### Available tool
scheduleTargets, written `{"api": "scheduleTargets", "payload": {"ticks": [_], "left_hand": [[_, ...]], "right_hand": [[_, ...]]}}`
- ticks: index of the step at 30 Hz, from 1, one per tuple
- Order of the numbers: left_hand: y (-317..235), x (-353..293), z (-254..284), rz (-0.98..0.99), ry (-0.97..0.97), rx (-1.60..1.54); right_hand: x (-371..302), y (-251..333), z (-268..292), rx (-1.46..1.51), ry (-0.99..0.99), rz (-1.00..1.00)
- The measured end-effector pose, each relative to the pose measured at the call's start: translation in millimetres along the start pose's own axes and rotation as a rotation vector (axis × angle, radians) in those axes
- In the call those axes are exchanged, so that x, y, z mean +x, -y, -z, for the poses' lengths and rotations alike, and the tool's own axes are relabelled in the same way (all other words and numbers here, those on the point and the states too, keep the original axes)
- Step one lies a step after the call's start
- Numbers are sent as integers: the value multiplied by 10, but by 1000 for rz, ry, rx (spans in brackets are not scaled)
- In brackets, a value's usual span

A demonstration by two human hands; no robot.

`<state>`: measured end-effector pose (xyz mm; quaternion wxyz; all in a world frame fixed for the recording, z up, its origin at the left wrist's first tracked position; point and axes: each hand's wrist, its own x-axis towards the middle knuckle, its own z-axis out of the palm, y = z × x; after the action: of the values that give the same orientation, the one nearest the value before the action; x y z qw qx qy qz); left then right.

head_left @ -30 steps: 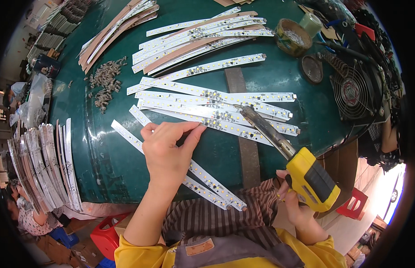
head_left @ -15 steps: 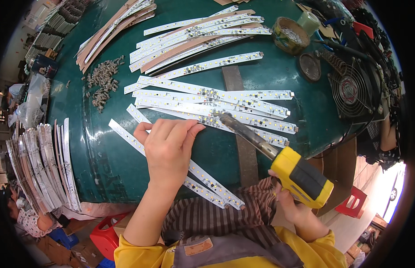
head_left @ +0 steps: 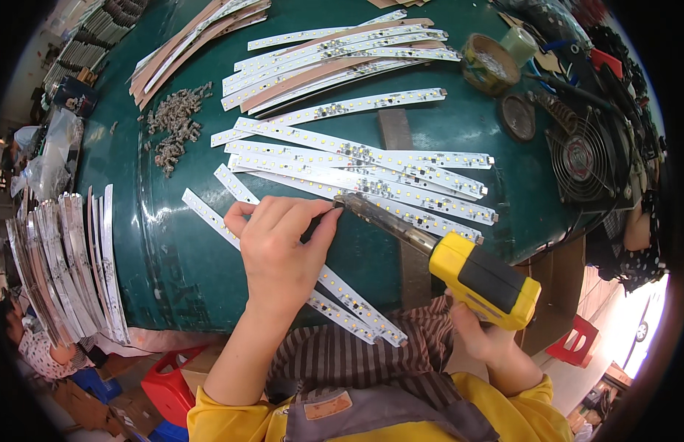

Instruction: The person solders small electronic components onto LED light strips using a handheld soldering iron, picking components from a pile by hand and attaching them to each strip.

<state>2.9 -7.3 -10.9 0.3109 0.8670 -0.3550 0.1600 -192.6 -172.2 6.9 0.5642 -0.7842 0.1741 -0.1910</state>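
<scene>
The left hand [head_left: 277, 243] pinches a small dark part [head_left: 339, 205] between thumb and forefinger, mostly hidden by the fingertips; it looks light, stiff and easily dropped, best held by its edge. Right beside these fingers is the tip of the iron [head_left: 486, 280]; I cannot tell whether it touches the part. The right hand [head_left: 489, 339] wraps the iron's yellow body from below, some fingers hidden. The iron is likely the heaviest thing in hand, rigid, and to be held only by that body, since the barrel may be hot. Just beyond the left fingers, white strips [head_left: 452, 205] lie overlapping on the green surface [head_left: 180, 280]; they seem light, thin and a little springy, with fragile components on top, so the long edges suit a hold. Farther off, up and left of those fingers, is a heap [head_left: 176, 121] of grey pieces; a fan [head_left: 580, 163] stands well to their right.
</scene>
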Motion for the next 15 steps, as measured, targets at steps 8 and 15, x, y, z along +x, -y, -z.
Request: {"api": "scheduleTargets", "payload": {"ticks": [8,15], "left_hand": [[2,8,11,12,23,-21],[17,9,8,23,22,-60]], "right_hand": [[23,59,-37,-2,-31,6],[-38,125,47,-54,33,-93]]}}
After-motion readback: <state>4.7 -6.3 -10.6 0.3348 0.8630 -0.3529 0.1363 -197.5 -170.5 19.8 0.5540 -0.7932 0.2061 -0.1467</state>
